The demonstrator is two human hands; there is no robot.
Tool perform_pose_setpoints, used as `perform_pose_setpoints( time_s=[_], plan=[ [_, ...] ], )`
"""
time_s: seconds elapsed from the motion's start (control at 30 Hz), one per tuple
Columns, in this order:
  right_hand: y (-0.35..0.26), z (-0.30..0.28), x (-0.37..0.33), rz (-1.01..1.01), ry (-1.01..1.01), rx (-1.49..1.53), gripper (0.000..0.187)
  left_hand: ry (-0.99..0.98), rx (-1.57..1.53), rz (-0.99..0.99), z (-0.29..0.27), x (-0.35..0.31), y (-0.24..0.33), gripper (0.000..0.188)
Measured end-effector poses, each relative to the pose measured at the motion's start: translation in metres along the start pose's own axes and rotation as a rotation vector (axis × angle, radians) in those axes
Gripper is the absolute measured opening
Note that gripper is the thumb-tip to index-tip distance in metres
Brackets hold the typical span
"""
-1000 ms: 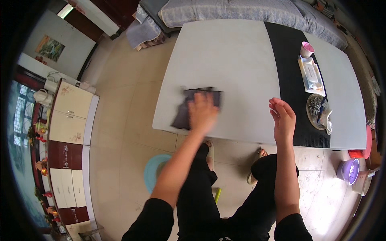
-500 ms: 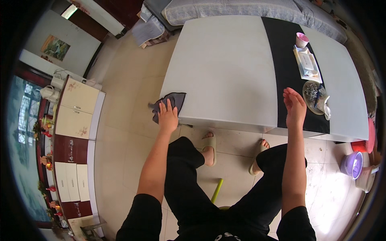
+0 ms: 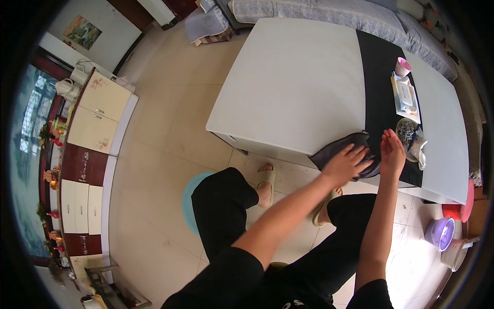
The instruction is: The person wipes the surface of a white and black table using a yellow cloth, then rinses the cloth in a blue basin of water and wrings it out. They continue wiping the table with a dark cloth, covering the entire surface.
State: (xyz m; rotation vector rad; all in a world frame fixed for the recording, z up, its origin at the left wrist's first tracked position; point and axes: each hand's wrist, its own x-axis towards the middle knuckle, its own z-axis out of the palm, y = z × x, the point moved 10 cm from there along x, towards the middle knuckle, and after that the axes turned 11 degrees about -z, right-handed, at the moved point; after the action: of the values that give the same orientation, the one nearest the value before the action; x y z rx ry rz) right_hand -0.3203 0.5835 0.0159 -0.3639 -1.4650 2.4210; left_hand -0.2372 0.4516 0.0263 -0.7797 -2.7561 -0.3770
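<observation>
Under my left hand [image 3: 350,164] lies a dark grey cloth [image 3: 329,152] at the near edge of the white-topped table [image 3: 288,77]. The fingers are spread and flat on the cloth, part of which droops over the edge. My right hand [image 3: 392,157] is just right of the cloth, over the table's black strip [image 3: 383,92]. Its fingers are loosely curved, with nothing visible in them. Close beyond it sits a round dish [image 3: 403,126] full of small silvery pieces, with a crumpled white packet [image 3: 419,152] at its side.
Farther along the strip are a tray with a white packet [image 3: 406,95] and a pink cup [image 3: 403,67]. A light-blue round object [image 3: 190,203] is beside my left knee. A purple basin [image 3: 440,233] stands on the floor at right. A covered sofa [image 3: 319,13] lines the far side.
My left hand has swept right along the table's near edge, taking the cloth from the left corner to beside my right hand. The view has shifted, and the light-blue round object now shows.
</observation>
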Motion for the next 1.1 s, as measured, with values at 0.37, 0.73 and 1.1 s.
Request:
perform_pose_setpoints(
  time_s=[0.37,0.73,1.1],
  plan=[
    [0.0,0.02,-0.011,0.04,-0.006,0.023,0.024,-0.103,0.306,-0.441,-0.103,-0.149,-0.243,0.068],
    [-0.006,0.02,-0.003,0.079,-0.001,0.169,0.028,-0.172,0.326,-0.277,-0.084,-0.121,-0.219,0.065],
    [0.018,0.013,0.001,0.174,-0.001,0.3,0.032,0.09,0.308,0.266,0.008,0.004,0.017,0.05]
  ],
)
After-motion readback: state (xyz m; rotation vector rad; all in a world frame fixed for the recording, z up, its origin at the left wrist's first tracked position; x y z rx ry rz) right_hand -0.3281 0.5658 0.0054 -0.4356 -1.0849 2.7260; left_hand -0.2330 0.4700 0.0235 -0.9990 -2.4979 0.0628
